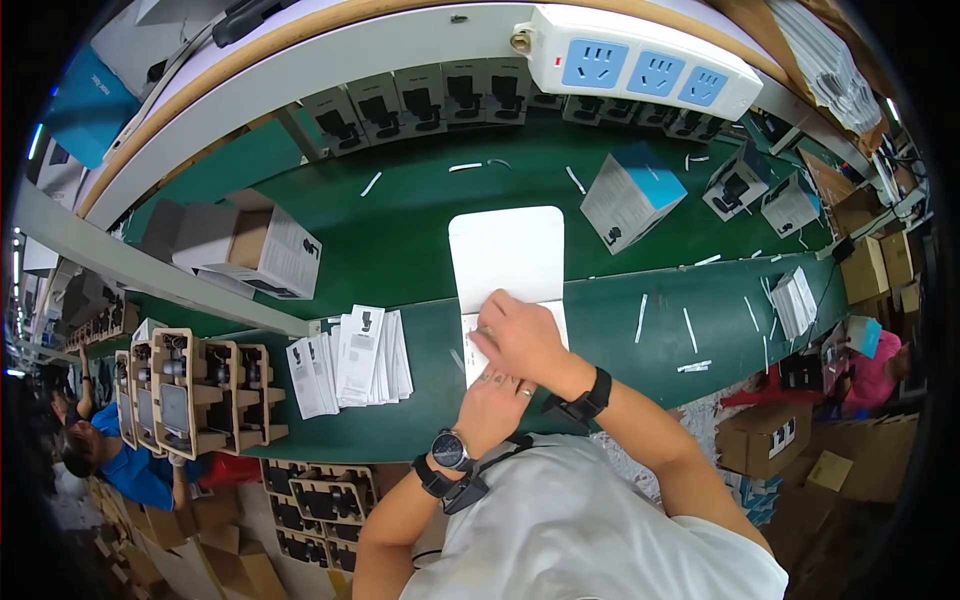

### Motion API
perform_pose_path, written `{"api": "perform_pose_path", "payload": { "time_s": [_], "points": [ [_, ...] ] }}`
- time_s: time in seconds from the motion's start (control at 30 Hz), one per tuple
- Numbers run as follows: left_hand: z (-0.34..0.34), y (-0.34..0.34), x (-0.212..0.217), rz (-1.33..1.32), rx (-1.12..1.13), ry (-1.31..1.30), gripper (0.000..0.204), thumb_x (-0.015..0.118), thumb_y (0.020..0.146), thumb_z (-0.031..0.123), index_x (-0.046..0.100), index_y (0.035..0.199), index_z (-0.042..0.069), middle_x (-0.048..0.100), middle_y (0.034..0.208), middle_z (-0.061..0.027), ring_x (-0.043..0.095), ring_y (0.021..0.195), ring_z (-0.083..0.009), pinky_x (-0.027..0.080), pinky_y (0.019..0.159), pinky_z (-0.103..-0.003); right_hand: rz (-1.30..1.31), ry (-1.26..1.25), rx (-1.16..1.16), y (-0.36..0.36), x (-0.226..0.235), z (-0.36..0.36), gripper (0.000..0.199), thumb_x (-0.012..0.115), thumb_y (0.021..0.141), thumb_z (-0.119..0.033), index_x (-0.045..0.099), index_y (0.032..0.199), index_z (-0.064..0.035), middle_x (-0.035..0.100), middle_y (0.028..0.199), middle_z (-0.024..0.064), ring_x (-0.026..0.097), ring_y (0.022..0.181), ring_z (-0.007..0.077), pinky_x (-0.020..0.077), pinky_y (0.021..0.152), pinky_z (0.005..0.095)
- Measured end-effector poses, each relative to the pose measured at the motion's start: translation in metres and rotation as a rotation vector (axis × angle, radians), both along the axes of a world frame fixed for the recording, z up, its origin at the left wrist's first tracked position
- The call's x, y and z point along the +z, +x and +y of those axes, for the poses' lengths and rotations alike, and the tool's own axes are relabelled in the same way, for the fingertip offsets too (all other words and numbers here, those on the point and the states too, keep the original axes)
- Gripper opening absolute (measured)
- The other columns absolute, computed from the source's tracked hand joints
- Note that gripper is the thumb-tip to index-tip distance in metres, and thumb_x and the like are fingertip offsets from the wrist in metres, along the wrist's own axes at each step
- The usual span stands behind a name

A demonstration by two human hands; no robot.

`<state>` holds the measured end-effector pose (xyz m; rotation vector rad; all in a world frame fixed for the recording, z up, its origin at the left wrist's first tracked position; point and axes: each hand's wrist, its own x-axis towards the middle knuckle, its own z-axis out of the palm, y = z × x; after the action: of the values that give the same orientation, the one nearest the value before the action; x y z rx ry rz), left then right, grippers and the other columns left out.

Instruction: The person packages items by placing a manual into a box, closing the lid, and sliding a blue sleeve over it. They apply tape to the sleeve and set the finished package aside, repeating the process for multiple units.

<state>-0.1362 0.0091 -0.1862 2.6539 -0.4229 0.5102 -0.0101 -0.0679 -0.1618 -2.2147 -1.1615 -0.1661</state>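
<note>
My right hand and left hand press flat, fingers gripping nothing, on the white sheet; uneven pressure could skew it.

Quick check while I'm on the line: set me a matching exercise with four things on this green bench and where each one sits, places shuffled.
Things:
1. white sheet
2. leaflet stack
3. power strip
4. blue-topped box

Places:
A. on the raised shelf edge at the top
B. under both hands, bench centre
C. on the bench, right of the white sheet
D. left of the hands, beside the cardboard trays

Pairs: 1-B, 2-D, 3-A, 4-C
</note>
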Motion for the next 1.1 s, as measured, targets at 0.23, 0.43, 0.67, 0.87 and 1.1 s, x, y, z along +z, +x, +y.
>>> {"api": "perform_pose_path", "payload": {
  "time_s": [0.23,0.43,0.67,0.87,1.1],
  "points": [
    [0.006,-0.006,-0.005,0.174,0.006,-0.02,0.029,0.061,0.079,0.005,0.068,0.107,0.002,0.065,0.104,-0.0162,0.064,0.103,-0.0331,0.05,0.094,-0.044,0.187,-0.063,0.13,-0.006,0.006,0.015,0.031,0.082,0.074,-0.029,0.06,0.085,-0.0098,0.059,0.089,0.0063,0.063,0.075,0.0259,0.0507,0.061,0.0378],
    [-0.001,0.004,0.013,0.058,-0.02,0.027,0.055,0.055,0.083,0.004,0.053,0.138,0.005,0.044,0.149,-0.0171,0.043,0.138,-0.0333,0.037,0.113,-0.043,0.863,0.955,-0.215,0.083,0.046,-0.055,0.033,0.043,0.104,-0.038,0.057,0.1,-0.0082,0.059,0.082,0.0024,0.049,0.064,0.0067,0.0371,0.054,0.0223],
    [0.004,0.004,0.014,0.14,-0.004,0.019,0.051,0.065,0.087,0.02,0.056,0.136,0.009,0.046,0.149,-0.0146,0.045,0.136,-0.0337,0.039,0.112,-0.045,1.184,0.22,0.138,0.131,0.019,-0.063,0.024,0.052,0.101,-0.026,0.062,0.089,-0.0073,0.063,0.08,0.0009,0.056,0.065,0.0098,0.0443,0.056,0.0252],
    [0.028,-0.008,0.017,0.284,-0.023,-0.965,0.04,0.073,0.086,0.023,0.064,0.121,0.006,0.068,0.111,-0.0134,0.066,0.1,-0.0311,0.051,0.087,-0.04,0.262,-0.069,0.382,0.022,0.058,-0.06,0.013,0.071,0.084,-0.021,0.065,0.09,-0.0112,0.065,0.097,0.0048,0.066,0.078,0.0271,0.0532,0.065,0.0362],
    [0.028,-0.016,0.002,0.331,0.002,-1.006,0.033,0.075,0.083,0.015,0.066,0.114,0.006,0.068,0.11,-0.0121,0.067,0.096,-0.0271,0.052,0.083,-0.037,0.215,0.04,0.458,0.015,0.045,-0.064,0.014,0.074,0.084,-0.023,0.065,0.084,-0.0129,0.064,0.099,0.0009,0.065,0.076,0.0231,0.0506,0.061,0.0333]
  ]
}}
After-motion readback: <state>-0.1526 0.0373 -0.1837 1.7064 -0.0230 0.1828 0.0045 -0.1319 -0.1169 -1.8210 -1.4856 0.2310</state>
